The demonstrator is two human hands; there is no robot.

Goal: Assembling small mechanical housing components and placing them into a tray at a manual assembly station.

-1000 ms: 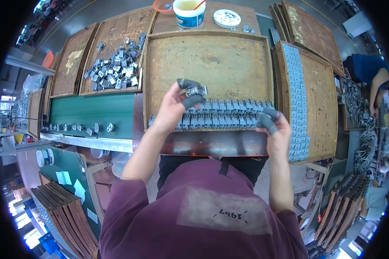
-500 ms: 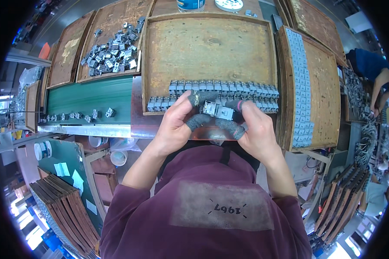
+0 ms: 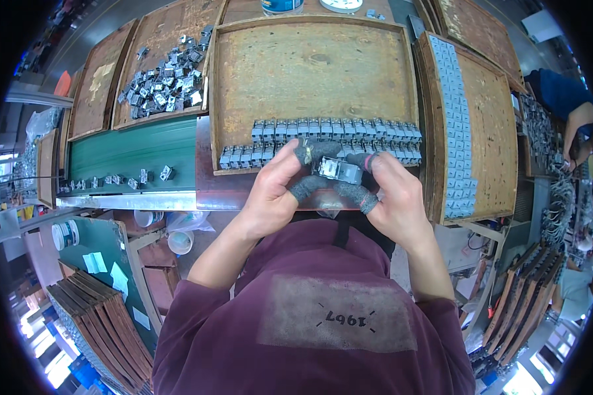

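Between my two hands is a small grey and metal block-shaped part, probably an electrical component. My left hand pinches its left end with thumb and forefinger, both wrapped in dark grey finger covers. On its right end my right hand closes in the same way, its fingertips also covered. Just beyond my fingers, two rows of similar grey parts stand along the near side of a shallow wooden tray. My fingers hide some of the nearer row.
A wooden tray at the far left bears a heap of loose parts. Several parts lie on the green belt. On the right, another tray contains light-grey pieces. A person works at the far right.
The held part has shifted slightly right and tilted a little between my fingers. Both hands keep their grip. The whole view has shifted slightly.
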